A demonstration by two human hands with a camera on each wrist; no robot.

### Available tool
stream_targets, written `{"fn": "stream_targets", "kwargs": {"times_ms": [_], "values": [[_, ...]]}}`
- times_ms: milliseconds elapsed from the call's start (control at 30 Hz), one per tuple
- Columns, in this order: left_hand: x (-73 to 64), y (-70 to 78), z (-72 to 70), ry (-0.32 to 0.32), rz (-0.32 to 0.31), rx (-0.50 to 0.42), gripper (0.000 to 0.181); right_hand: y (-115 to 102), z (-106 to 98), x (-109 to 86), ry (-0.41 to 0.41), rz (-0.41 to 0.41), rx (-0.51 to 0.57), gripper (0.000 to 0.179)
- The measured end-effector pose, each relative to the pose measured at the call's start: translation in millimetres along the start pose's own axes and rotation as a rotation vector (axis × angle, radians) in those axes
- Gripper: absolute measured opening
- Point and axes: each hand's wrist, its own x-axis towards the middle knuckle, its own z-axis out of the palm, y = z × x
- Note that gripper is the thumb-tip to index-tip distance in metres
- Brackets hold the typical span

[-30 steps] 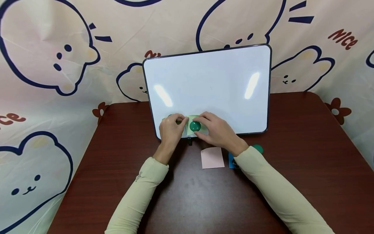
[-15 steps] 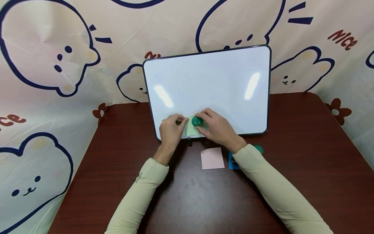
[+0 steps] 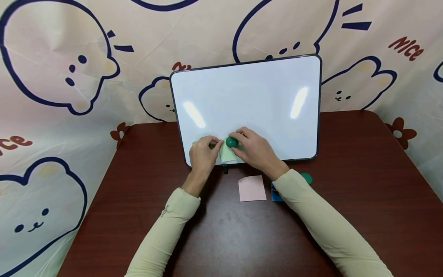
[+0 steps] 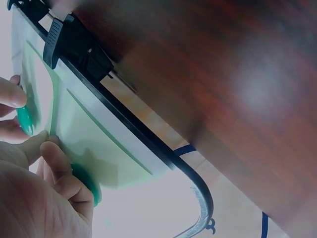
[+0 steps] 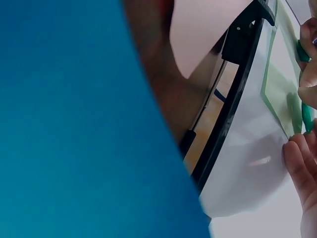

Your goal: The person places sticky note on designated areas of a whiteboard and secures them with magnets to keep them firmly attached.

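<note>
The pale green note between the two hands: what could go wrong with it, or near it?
The pale green note looks curved near the edge the left hand pinches, so it might end up creased or crooked under the green magnet the right hand holds. The left fingers sit right by a second magnet and could nudge it. The right sleeve partly covers the blue square and might drag it.

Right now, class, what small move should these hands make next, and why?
Probably press the green magnet against the whiteboard, trapping the pale green note: the right hand holds the magnet over the note, whose edge the left hand pinches.
</note>
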Motion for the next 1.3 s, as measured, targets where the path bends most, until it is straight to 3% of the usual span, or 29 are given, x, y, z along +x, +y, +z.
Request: {"fn": "stream_targets", "kwargs": {"times_ms": [700,1100,1300], "values": [[0.4,0.1,0.3,-0.018,-0.013,0.018,0.018,-0.4,4.5,1.2,0.016,-0.013,-0.043,0.040],[0.6,1.3,-0.8,-0.006,-0.012,0.002,0.018,-4.1,-4.7,-2.3,0.029,0.035,-0.013,0.046],[-0.2,0.4,-1.2,0.005,-0.004,-0.015,0.018,-9.9,-10.4,-13.2,0.018,0.062,0.003,0.041]]}}
